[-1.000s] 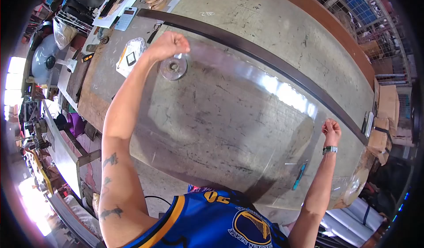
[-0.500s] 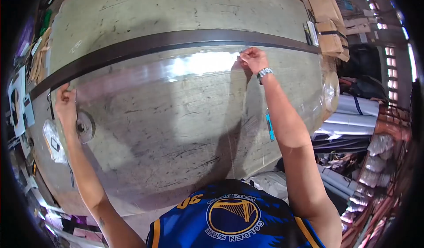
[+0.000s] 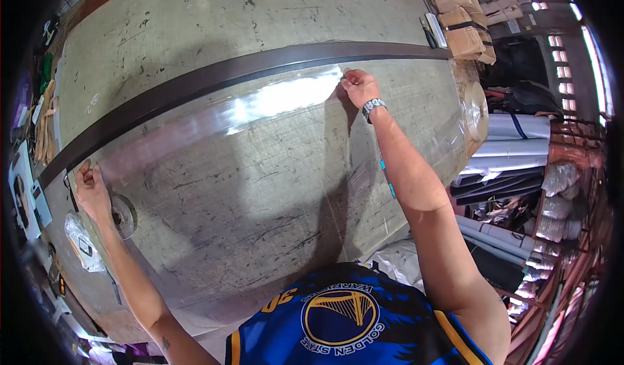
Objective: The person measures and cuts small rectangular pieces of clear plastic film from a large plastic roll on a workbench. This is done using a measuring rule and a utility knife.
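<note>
While stretched between left hand [image 3: 93, 186] and right hand [image 3: 361, 88], over the tabletop [image 3: 260, 189] and just beside the bar [image 3: 260, 61], treat the film [image 3: 260, 102] as liable to crease or skew if pulled unevenly. Judge the right hand's grip narrow, pinching the film's end, and the left hand's nearly closed, seemingly on the opposite end. Expect a slip if pinched too lightly.

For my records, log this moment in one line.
left hand: at left end of clear strip; right hand: pinching its right end; dark bar: alongside strip
</note>
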Demonstrator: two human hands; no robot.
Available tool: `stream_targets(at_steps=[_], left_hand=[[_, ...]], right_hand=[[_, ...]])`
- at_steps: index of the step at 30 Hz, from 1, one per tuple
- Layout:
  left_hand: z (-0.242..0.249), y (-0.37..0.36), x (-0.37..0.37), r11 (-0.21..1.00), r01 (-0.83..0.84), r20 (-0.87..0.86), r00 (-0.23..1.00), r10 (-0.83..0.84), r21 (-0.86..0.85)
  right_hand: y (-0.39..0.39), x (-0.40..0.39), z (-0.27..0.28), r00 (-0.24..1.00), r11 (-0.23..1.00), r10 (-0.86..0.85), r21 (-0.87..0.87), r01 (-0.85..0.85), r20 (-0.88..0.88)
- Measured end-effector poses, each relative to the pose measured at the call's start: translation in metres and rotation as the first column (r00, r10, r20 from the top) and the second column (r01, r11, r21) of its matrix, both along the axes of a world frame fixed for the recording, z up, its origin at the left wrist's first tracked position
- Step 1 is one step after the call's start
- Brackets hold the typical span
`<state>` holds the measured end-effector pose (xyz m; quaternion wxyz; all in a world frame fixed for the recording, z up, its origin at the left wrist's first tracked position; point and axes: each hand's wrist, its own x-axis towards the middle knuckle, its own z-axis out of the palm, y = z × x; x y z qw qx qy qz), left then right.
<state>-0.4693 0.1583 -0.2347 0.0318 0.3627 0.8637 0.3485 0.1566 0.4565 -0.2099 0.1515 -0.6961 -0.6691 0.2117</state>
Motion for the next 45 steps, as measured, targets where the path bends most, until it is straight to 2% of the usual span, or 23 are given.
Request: stream_targets(at_steps=[2,4,8,10,13,14,17,21,22,24,25,27,28,29,30,31,32,34,37,39,43,44,45], left_hand=[[-0.007,0.000,-0.002,0.999,0.010,-0.044,0.999,-0.008,0.053],[0.000,0.001,0.002,0.999,-0.002,-0.017,1.000,0.003,0.034],[0.008,0.003,0.009,0.999,-0.005,-0.040,0.999,0.007,0.054],[0.004,0.003,0.007,0.995,0.003,0.007,1.000,-0.003,0.103],[0.007,0.002,0.006,0.994,0.006,0.037,0.999,-0.010,0.109],[0.005,0.002,0.003,0.994,0.006,0.046,0.999,-0.011,0.112],[-0.004,0.001,-0.010,0.985,-0.001,0.025,1.000,-0.003,0.170],[0.008,-0.004,0.004,0.958,-0.005,-0.094,0.995,0.033,0.286],[0.016,0.000,0.016,0.942,-0.007,-0.123,0.991,0.051,0.335],[0.029,0.000,0.065,0.951,0.124,-0.151,0.985,-0.083,0.283],[0.041,-0.002,0.102,0.949,0.177,-0.163,0.977,-0.137,0.261],[0.060,0.002,0.221,0.973,0.198,-0.045,0.980,-0.194,0.114],[0.074,-0.001,0.285,0.954,0.292,0.143,0.943,-0.300,0.074],[0.073,-0.003,0.341,0.922,0.385,0.254,0.889,-0.381,0.036],[0.070,-0.005,0.392,0.858,0.509,0.416,0.768,-0.487,0.065],[0.071,-0.004,0.441,0.825,0.562,0.512,0.692,-0.510,0.063],[0.063,0.003,0.482,0.764,0.646,0.518,0.656,-0.549,-0.009],[0.058,0.017,0.554,0.745,0.666,0.311,0.717,-0.623,-0.041],[0.070,0.043,0.611,0.735,0.625,0.192,0.780,-0.595,-0.262],[0.042,0.049,0.619,0.734,0.611,0.101,0.785,-0.612,-0.296],[0.032,0.023,0.592,0.693,0.660,-0.019,0.720,-0.694,-0.291],[0.035,0.013,0.582,0.672,0.677,0.080,0.720,-0.690,-0.298],[0.041,0.002,0.571,0.659,0.688,0.181,0.720,-0.670,-0.304]], right_hand=[[-0.001,0.002,-0.001,0.998,1.000,-0.007,-0.014,0.007,-0.062],[-0.001,0.005,-0.008,0.990,0.999,-0.007,-0.038,0.001,-0.140],[-0.007,0.006,-0.002,0.999,0.999,-0.009,-0.033,0.007,-0.038],[-0.011,0.009,-0.003,1.000,1.000,0.014,-0.027,-0.015,-0.017],[-0.016,0.020,-0.010,0.982,0.997,0.037,-0.055,-0.048,-0.183],[-0.018,0.024,-0.016,0.973,0.996,0.080,-0.008,-0.084,-0.215],[-0.026,0.035,-0.004,0.979,0.996,0.061,-0.050,-0.072,-0.195],[-0.076,0.066,0.048,0.959,0.991,0.116,0.090,-0.095,-0.257],[-0.094,0.079,0.057,0.972,0.986,0.126,0.132,-0.101,-0.200],[-0.142,0.109,0.078,0.985,0.967,0.154,0.217,-0.134,-0.080],[-0.168,0.125,0.082,0.991,0.979,0.125,0.170,-0.116,-0.042],[-0.220,0.157,0.072,0.998,0.992,0.065,0.106,-0.066,0.012],[-0.242,0.171,0.057,0.999,0.996,0.027,0.087,-0.029,0.026],[-0.260,0.180,0.044,0.999,0.994,-0.001,0.108,-0.005,0.054],[-0.273,0.185,0.035,0.996,0.994,-0.025,0.111,0.016,0.083],[-0.282,0.188,0.028,0.992,0.993,-0.054,0.115,0.041,0.116],[-0.288,0.188,0.024,0.986,0.987,-0.060,0.156,0.035,0.155],[-0.296,0.182,0.021,0.979,0.977,-0.066,0.213,0.023,0.194],[-0.297,0.181,0.010,0.987,0.975,-0.102,0.208,0.075,0.121],[-0.290,0.189,0.004,0.991,0.984,-0.123,0.139,0.114,0.057],[-0.286,0.206,0.006,0.987,0.993,-0.121,-0.013,0.120,-0.102],[-0.279,0.215,0.003,0.979,0.980,-0.140,-0.163,0.115,-0.151],[-0.273,0.223,0.012,0.970,0.988,-0.084,-0.144,0.052,-0.228]])
